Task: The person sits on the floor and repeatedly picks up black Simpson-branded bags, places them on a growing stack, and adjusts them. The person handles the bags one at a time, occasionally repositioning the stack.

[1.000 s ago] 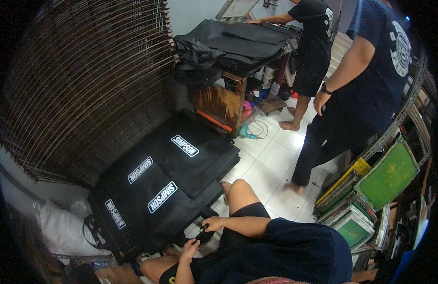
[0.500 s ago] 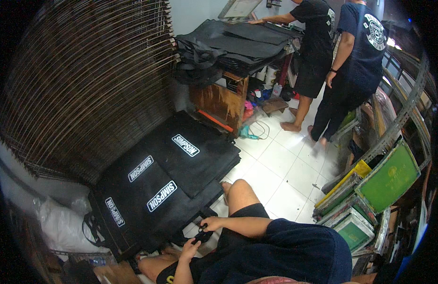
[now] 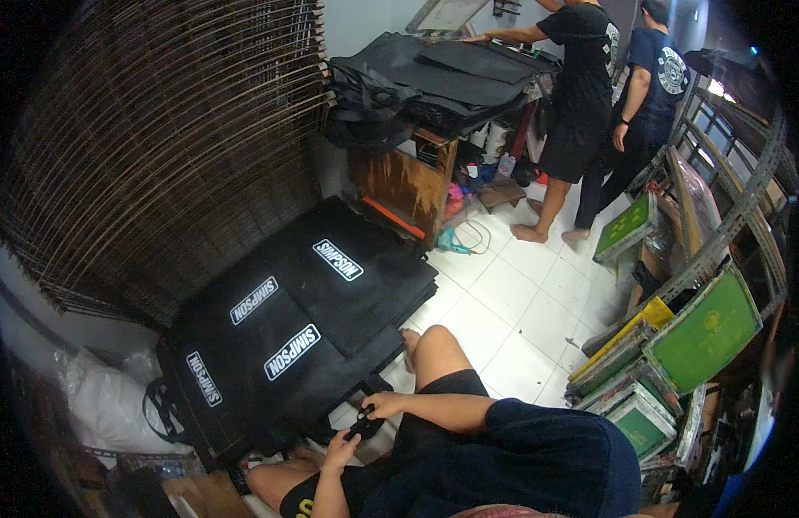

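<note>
My left hand (image 3: pixel 340 451) and my right hand (image 3: pixel 382 405) are close together above my lap, at the near edge of a stack of black fabric bags (image 3: pixel 227 345). Both have their fingers closed on a small black object (image 3: pixel 361 426); its kind is too small and dark to make out. Beside my right hand, a black strap (image 3: pixel 374 383) sticks out from the stack. The top bags lie flat, each with a white-bordered printed label. Black handles (image 3: pixel 162 410) loop out at the stack's left end.
A tall wire drying rack (image 3: pixel 166 155) rises behind the bags. Black sheets cover a wooden table (image 3: pixel 399 186) at the back, where two people stand. Green printing screens (image 3: pixel 706 328) lean at right, against a metal shelf. A white plastic sack (image 3: pixel 106 401) sits at left.
The co-worker in the dark blue shirt has moved farther back, uncovering a green frame by the shelf. My hands stay at the black object with hardly any change.
</note>
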Motion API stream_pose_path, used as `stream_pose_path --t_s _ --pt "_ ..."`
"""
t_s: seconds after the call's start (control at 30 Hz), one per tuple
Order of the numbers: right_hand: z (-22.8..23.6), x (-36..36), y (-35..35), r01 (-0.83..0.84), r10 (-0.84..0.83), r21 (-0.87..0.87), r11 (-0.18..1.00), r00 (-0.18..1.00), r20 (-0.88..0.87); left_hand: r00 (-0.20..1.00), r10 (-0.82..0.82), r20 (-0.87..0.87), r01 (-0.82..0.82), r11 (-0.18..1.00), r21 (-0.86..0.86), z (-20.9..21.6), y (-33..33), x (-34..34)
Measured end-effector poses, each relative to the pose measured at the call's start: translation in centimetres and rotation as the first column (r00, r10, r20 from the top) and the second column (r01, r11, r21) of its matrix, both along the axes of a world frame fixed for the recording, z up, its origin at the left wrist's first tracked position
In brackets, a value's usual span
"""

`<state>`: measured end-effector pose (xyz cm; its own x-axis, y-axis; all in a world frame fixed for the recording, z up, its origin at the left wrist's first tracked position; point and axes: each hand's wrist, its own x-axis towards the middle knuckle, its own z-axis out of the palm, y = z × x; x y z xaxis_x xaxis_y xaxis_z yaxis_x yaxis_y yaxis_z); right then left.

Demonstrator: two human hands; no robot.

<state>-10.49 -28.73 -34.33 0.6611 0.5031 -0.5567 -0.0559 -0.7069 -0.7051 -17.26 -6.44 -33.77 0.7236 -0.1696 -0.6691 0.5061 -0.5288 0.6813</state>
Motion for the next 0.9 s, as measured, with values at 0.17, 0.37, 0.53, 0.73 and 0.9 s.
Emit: stream_pose_path --t_s 0.17,0.37,0.53,0.73,0.9 --pt "0.9 -0.3 -0.3 0.023 -0.023 0.001 1.0 1.0 -0.018 1.0 0.007 0.015 -0.006 0.999 -0.053 -1.3 0.2 -0.2" --pt "-1.0 -0.3 -0.3 0.004 -0.008 0.037 0.999 0.993 0.119 0.999 -0.03 0.035 0.032 0.998 -0.062 -0.7 0.1 0.3" --pt "-2.2 -0.4 -0.1 0.047 -0.048 0.011 0.999 0.998 0.041 1.0 0.021 0.014 -0.02 0.998 -0.059 0.5 -0.5 0.2" --pt "-1.4 -0.4 -0.2 0.009 -0.01 0.013 1.0 0.997 0.082 1.0 0.014 0.005 -0.014 1.0 -0.021 2.3 -0.8 0.1" --pt "-1.6 -0.5 -0.3 0.004 -0.005 0.008 1.0 0.994 0.111 1.0 -0.014 -0.003 0.014 1.0 0.005 3.7 -1.3 0.2"
